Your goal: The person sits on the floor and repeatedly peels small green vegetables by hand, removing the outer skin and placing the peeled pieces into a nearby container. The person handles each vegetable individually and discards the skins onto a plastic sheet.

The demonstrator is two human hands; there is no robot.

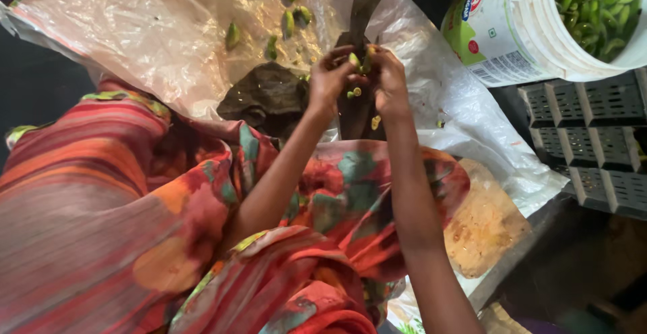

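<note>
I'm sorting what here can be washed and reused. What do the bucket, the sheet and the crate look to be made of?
Bucket: white plastic by its look, smooth, slightly glossy wall with a printed label. Sheet: thin clear plastic film, crinkled, shiny. Crate: dark grey, matte, slotted grid, likely moulded plastic.

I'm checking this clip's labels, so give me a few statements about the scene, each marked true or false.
1. Both hands meet at a small green vegetable piece against an upright dark blade. True.
2. The left hand rests idle on the lap. False: it is raised at the blade, opposite the right hand.
3. The white bucket holds green chillies. True.
4. Cut pieces lie on a steel plate. False: they lie on a clear plastic sheet.
5. The grey crate sits on the person's left. False: it is on the right.
</note>
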